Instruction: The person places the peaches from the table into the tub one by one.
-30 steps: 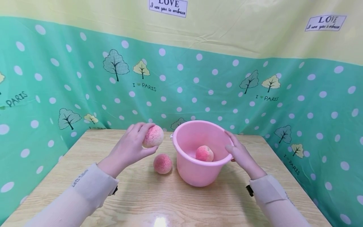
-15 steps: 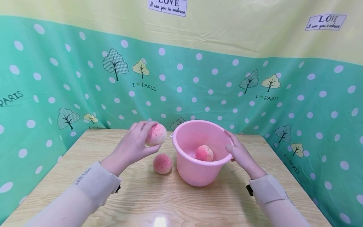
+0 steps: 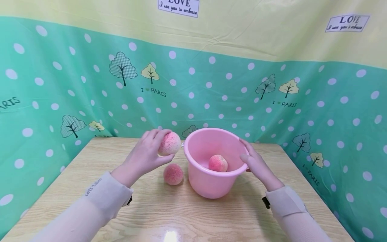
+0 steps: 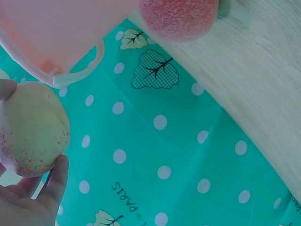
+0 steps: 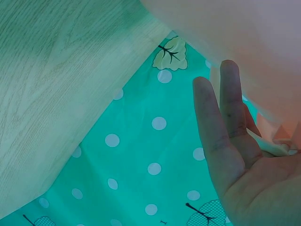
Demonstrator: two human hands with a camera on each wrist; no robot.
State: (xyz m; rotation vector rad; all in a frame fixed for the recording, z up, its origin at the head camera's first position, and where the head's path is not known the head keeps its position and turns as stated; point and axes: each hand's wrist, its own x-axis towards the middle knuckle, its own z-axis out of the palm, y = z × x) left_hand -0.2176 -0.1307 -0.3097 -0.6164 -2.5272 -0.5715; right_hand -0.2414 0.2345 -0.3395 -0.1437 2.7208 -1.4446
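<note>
My left hand (image 3: 147, 150) holds a pink-and-white peach (image 3: 169, 144) between fingers and thumb, raised just left of the bucket's rim. In the left wrist view the held peach (image 4: 34, 129) shows its pale side, close to the bucket's handle. A pink plastic bucket (image 3: 208, 185) stands tilted toward me on the table. My right hand (image 3: 258, 164) grips its right rim; in the right wrist view two fingers (image 5: 211, 117) stretch along the outside wall. Inside the bucket lies another peach (image 3: 218, 163). A third, redder peach (image 3: 173, 174) rests on the table at the bucket's left.
The light wood table (image 3: 151, 215) has its far edge against a green dotted curtain (image 3: 205, 97), which also closes off both sides. A thin pink handle (image 4: 89, 70) hangs from the bucket's left side.
My left hand has moved a little to the right with its peach, nearer the bucket's rim. The right hand, the bucket and the other peaches have stayed in place.
</note>
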